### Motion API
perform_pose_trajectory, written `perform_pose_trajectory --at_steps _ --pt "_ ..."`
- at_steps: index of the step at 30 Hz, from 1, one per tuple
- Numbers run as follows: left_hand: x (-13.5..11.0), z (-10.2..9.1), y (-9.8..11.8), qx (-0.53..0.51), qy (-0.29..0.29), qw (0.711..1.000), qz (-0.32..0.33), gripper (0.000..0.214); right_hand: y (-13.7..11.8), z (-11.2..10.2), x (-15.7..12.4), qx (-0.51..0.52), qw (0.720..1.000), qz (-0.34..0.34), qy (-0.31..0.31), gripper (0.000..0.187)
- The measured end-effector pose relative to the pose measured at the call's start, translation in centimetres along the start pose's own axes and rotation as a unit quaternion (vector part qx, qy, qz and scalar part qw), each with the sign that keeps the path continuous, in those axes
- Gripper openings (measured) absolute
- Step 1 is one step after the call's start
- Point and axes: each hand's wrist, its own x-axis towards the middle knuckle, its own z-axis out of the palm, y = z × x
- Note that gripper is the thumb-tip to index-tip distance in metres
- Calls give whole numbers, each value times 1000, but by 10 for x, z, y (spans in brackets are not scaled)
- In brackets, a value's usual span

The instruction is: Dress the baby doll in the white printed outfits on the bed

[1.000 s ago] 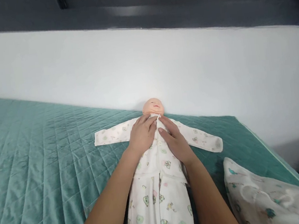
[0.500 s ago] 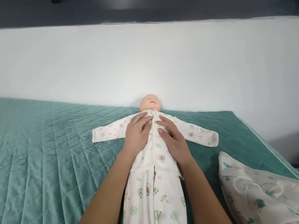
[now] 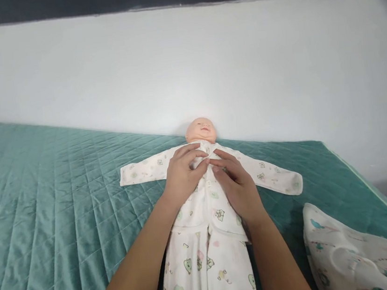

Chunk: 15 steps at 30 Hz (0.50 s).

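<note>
A baby doll [image 3: 200,130] lies on its back on a teal quilted mattress [image 3: 52,200], head against the white wall. It wears a white printed shirt [image 3: 147,169] with sleeves spread out and matching trousers [image 3: 209,270]. My left hand [image 3: 182,174] rests on the doll's chest, its fingers pinching the shirt's front edge near the collar. My right hand [image 3: 236,184] lies on the other side of the chest, thumb and fingers gripping the opposite front edge. The fingertips of both hands meet at the shirt's centre line.
A bundle of white printed baby clothes [image 3: 355,257] lies on the mattress at the lower right. The white wall [image 3: 184,71] runs right behind the doll's head. The mattress's right edge [image 3: 371,189] drops off beside the bundle.
The view has tilted down and shifted a little. Both hands stay on the doll's chest, and their fingertips have drawn closer together at the shirt's front.
</note>
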Motion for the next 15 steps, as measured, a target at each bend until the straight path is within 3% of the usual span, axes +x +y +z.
perform_pose_trajectory --at_steps 8,15 --pt "0 -6 6 -40 -28 999 -18 13 -2 6 -1 81 994 54 50 16" --pt "0 -5 3 -51 -20 998 -13 15 -4 4 -1 20 999 21 39 14"
